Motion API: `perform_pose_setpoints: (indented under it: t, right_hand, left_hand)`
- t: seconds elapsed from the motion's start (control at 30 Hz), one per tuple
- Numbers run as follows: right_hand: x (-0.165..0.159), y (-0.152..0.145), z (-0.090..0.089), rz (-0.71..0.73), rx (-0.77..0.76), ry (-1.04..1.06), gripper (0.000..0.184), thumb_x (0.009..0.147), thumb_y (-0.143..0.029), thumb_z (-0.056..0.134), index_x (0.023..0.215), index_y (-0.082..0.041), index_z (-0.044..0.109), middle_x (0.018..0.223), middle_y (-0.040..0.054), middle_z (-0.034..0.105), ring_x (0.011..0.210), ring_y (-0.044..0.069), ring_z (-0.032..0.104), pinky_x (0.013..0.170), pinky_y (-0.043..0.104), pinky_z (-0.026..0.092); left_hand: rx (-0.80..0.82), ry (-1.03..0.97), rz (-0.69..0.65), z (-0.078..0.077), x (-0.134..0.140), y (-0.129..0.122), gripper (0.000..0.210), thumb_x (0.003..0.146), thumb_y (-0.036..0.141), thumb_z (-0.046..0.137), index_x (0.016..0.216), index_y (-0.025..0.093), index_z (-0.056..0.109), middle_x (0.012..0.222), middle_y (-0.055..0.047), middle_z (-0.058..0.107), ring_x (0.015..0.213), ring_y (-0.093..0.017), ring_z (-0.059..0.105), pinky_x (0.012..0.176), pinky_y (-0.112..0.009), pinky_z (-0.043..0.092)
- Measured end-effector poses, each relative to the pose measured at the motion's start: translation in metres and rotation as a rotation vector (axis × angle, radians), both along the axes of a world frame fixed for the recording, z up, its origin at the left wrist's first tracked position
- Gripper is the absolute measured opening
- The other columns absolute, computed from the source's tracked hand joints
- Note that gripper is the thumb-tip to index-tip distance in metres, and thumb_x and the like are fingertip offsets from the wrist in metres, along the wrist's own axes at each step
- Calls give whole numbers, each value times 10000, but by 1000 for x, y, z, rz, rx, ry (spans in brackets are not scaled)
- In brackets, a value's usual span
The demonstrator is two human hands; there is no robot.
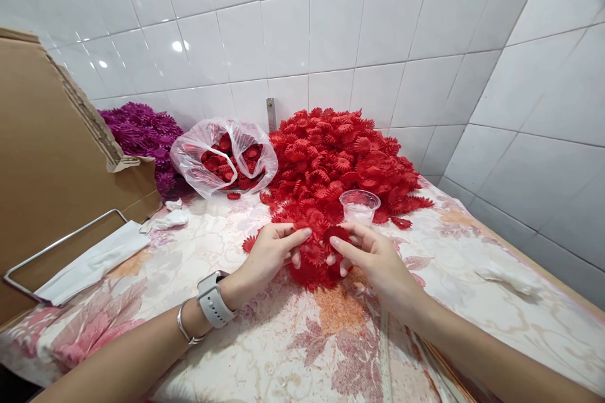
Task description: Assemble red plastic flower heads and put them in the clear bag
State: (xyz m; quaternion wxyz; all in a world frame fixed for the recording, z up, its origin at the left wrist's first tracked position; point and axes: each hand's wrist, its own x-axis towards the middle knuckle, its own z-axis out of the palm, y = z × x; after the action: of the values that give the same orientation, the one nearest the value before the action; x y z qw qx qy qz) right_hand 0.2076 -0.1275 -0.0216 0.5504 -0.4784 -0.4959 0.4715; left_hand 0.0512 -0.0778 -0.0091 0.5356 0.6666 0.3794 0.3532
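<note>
Between finger and thumb, my left hand (275,247) pinches a red artificial flower petal piece with a notched edge (309,225). My right hand (373,255) holds a darker red round petal piece (336,236), its thumb lying across the face. Both hands are close together over loose red petal pieces (307,274) on the tablecloth. Just beyond them rises a large heap of red petal pieces (340,151). A clear plastic cup (360,206) with whitish contents stands at the heap's front, behind my right hand.
A clear plastic bag (189,164) of dark red pieces sits left of the heap, with a purple pile (142,132) behind it. At the left stand a cardboard box (61,157) and a metal wire frame (70,239) by white paper (94,261). Tiled walls (331,25) border the table.
</note>
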Motion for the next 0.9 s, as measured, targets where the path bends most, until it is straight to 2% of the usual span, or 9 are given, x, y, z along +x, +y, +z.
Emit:
perform_pose_setpoints:
  t: [0.17, 0.27, 0.37, 0.47, 0.57, 0.63, 0.73, 0.8, 0.9]
  right_hand:
    - [-1, -1, 2, -20, -8, 27, 242, 685, -356, 636, 832, -171, 584, 647, -19, 586, 486, 95, 535, 459, 220, 441]
    - [-2, -4, 5, 17, 46, 52, 169, 691, -312, 629, 791, -179, 599, 696, -14, 586, 551, 98, 545, 453, 196, 429]
    - [-2, -4, 4, 115, 57, 40, 145, 710, -299, 611, 791, -179, 607, 673, -19, 578, 500, 81, 496, 424, 191, 397]
    - [2, -2, 1, 32, 50, -18, 167, 735, -325, 592, 784, -166, 596, 561, -32, 543, 444, 78, 448, 418, 202, 366]
    - [6, 2, -1, -149, 66, -46, 194, 720, -339, 605, 802, -162, 603, 605, -6, 578, 513, 110, 507, 445, 217, 385]
    - [8, 4, 0, -158, 77, -71, 214, 705, -338, 614, 843, -174, 621, 719, 18, 622, 569, 128, 542, 444, 221, 400]
    - [8, 4, -1, -120, 96, -107, 215, 718, -339, 598, 872, -194, 633, 833, 30, 650, 603, 133, 568, 430, 213, 409]
    - [7, 4, -2, -113, 77, -119, 217, 728, -352, 590, 864, -186, 621, 744, 26, 658, 574, 135, 579, 414, 207, 402]
    - [6, 4, -3, -78, 10, -121, 242, 700, -391, 614, 758, -159, 577, 529, 5, 615, 453, 127, 557, 379, 205, 379]
  left_hand:
    - [46, 26, 28, -1, -1, 0, 455, 761, 437, 536, 437, 162, 375, 371, 63, 358, 348, -45, 303, 383, -211, 195]
    - [17, 83, -54, -1, -2, -2, 478, 740, 477, 548, 424, 163, 376, 363, 63, 336, 340, -45, 266, 374, -223, 155]
    - [-15, 93, -135, -1, -1, -3, 457, 743, 494, 534, 450, 157, 433, 380, 62, 339, 346, -45, 252, 379, -225, 144]
    - [10, 116, -79, -1, -1, -1, 495, 779, 504, 471, 427, 164, 399, 367, 51, 346, 348, -52, 267, 389, -225, 179]
    - [169, 131, 91, -2, -1, 2, 422, 804, 459, 457, 506, 160, 456, 465, 25, 454, 430, -82, 387, 450, -223, 295]
    - [367, 160, 189, -3, -1, 4, 200, 765, 354, 553, 754, 154, 560, 736, -16, 570, 624, -122, 501, 581, -241, 388]
    - [636, 219, 261, -4, -1, 4, 370, 704, 190, 615, 1055, 168, 503, 1092, -75, 502, 957, -179, 491, 825, -297, 393]
    - [703, 229, 242, -3, -1, 2, 323, 730, 161, 581, 1043, 176, 504, 1100, -74, 494, 1025, -184, 463, 887, -312, 366]
    - [655, 217, 110, -1, -1, -3, 110, 795, 213, 525, 895, 186, 559, 958, -39, 566, 929, -165, 513, 838, -296, 390]
